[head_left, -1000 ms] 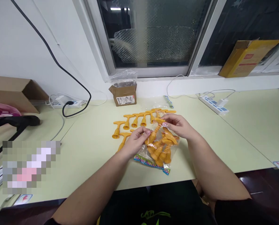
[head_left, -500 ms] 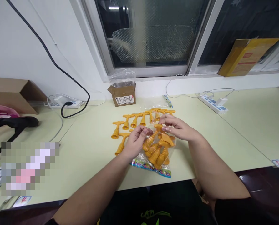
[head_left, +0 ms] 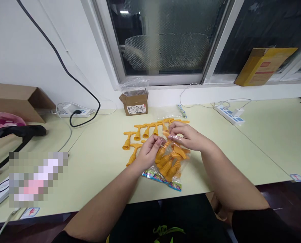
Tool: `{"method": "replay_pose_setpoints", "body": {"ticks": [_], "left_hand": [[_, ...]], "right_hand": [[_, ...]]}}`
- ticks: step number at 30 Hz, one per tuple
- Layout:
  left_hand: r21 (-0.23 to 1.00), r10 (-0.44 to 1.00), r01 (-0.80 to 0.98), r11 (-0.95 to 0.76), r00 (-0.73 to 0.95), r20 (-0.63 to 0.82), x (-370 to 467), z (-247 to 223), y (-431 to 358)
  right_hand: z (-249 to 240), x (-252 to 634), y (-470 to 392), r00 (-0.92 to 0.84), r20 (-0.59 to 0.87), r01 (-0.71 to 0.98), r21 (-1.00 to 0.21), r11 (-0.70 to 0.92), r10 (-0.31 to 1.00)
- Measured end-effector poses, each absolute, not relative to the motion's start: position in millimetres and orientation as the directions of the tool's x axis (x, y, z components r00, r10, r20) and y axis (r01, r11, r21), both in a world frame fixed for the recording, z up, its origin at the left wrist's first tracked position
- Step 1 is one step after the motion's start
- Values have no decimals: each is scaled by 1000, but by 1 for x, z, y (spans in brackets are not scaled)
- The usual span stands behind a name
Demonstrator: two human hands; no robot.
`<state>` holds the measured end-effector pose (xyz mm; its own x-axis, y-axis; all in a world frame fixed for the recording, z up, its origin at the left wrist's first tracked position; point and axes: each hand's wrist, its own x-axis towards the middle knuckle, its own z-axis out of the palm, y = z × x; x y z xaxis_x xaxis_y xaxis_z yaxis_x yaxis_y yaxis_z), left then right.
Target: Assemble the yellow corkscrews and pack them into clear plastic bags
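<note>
A clear plastic bag (head_left: 179, 172) with a colourful printed edge lies at the table's front, with several yellow T-handled pieces (head_left: 167, 165) inside. My left hand (head_left: 149, 151) pinches the bag's upper left edge. At the bag's upper right, my right hand (head_left: 187, 135) has its fingers closed on the clear film, close to the top of one yellow piece. More yellow T-handled pieces (head_left: 137, 132) stretch in a row behind my hands, and another (head_left: 132, 155) lies beside my left hand. Part of the row is hidden by my right hand.
A small open cardboard box (head_left: 136, 104) sits by the window wall, with a flat clear bag (head_left: 165, 112) beside it. Power strips (head_left: 230, 114) and cables lie along the back. At the left are a large carton (head_left: 11, 101) and a black strap-like object (head_left: 26, 133).
My right hand has shifted slightly left and the yellow piece near its fingertips sits a little lower and further left in the bag. The whole view has shifted slightly.
</note>
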<state>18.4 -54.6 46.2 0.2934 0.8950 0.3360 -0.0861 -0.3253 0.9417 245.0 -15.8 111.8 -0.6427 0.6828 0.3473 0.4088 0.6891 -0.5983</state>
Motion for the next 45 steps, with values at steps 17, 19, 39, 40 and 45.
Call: {"method": "replay_pose_setpoints", "body": {"ticks": [17,19,39,40,45], "left_hand": [[795,784,-49,-604,141,604,48,55,-22],[818,801,-123,-561,167,575,45,57,-15],[815,815,135,-564,249,523,28,114,9],[830,823,85,-551,218,524,29,113,9],[828,838,-148,-541,-13,545,26,115,12]], "right_hand": [[167,245,-4,-666,177,587,-474,656,724],[165,244,-3,-643,212,595,-467,654,736],[155,231,2,-582,352,709,-222,670,733],[157,234,1,-576,375,701,-230,675,726],[172,260,-2,-535,413,652,-352,671,737]]}}
